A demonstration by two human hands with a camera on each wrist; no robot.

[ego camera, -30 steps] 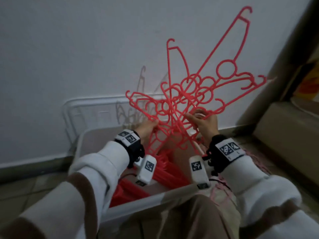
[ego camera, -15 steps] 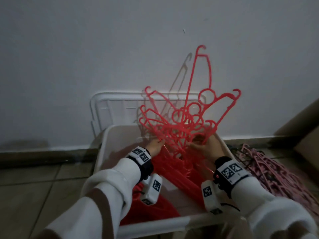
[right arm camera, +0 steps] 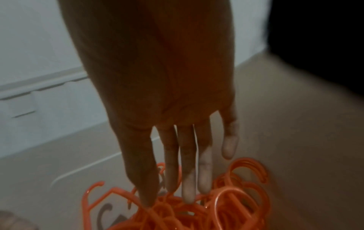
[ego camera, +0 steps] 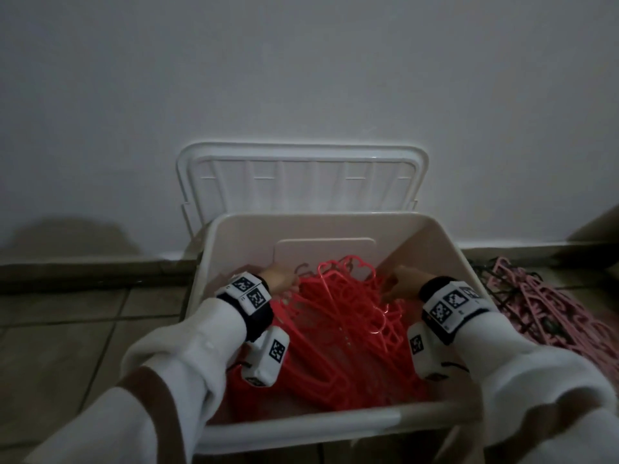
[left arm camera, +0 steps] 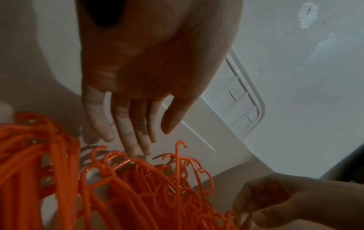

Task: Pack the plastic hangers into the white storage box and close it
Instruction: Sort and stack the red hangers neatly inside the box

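The white storage box [ego camera: 301, 426] stands open on the floor, and a heap of red plastic hangers [ego camera: 341, 329] lies in it with the hooks toward the far wall. Both hands are inside the box at the far end of the heap. My left hand [ego camera: 281, 279] is flat, its fingers [left arm camera: 126, 133] straight, with the tips just over the hangers' hooks [left arm camera: 177, 155]. My right hand [ego camera: 398, 286] also has straight fingers [right arm camera: 187, 171], whose tips touch the red hangers [right arm camera: 226, 202]. Neither hand grips anything.
The box's white lid [ego camera: 301, 182] leans upright against the wall behind the box. A pile of pink hangers [ego camera: 536, 313] lies on the tiled floor to the right. A dark object stands at the far right edge by the wall.
The bunch of red hangers that both hands held up in the air has come down into the box. Both hands have let go and now lie with straight fingers over it.
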